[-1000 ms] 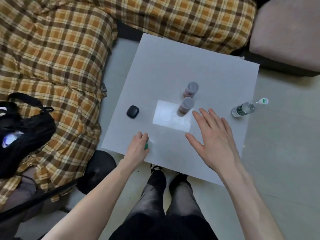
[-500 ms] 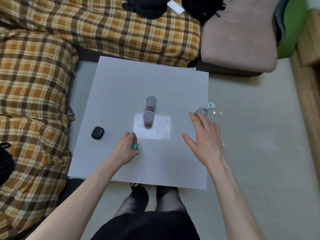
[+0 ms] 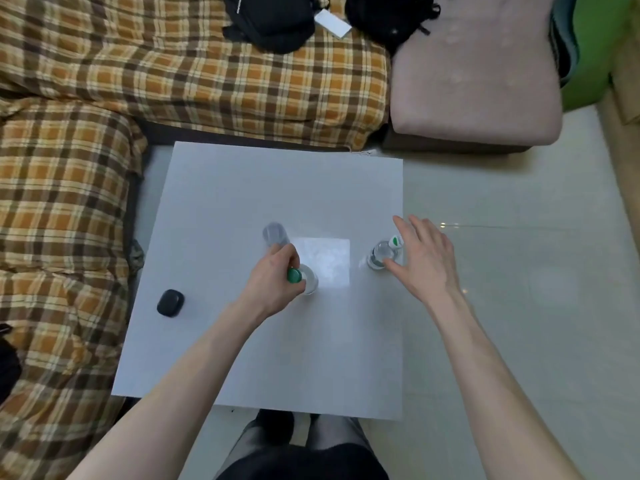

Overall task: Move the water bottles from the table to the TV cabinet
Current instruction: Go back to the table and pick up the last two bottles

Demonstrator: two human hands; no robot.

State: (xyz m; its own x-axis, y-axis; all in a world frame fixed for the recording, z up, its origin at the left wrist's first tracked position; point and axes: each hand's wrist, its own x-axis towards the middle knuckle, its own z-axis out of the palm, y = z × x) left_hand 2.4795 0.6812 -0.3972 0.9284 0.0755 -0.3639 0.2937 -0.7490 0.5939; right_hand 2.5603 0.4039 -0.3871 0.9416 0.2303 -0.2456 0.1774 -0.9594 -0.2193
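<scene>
Over the white table (image 3: pixel 242 188), your left hand (image 3: pixel 273 282) grips a green-capped water bottle (image 3: pixel 304 278); your right hand (image 3: pixel 424 261), fingers spread, reaches an uncapped bottle (image 3: pixel 381 254).

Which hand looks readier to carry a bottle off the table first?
Probably the left hand: it is already closed on the green-capped bottle. The right hand is open beside the other bottle.
</scene>
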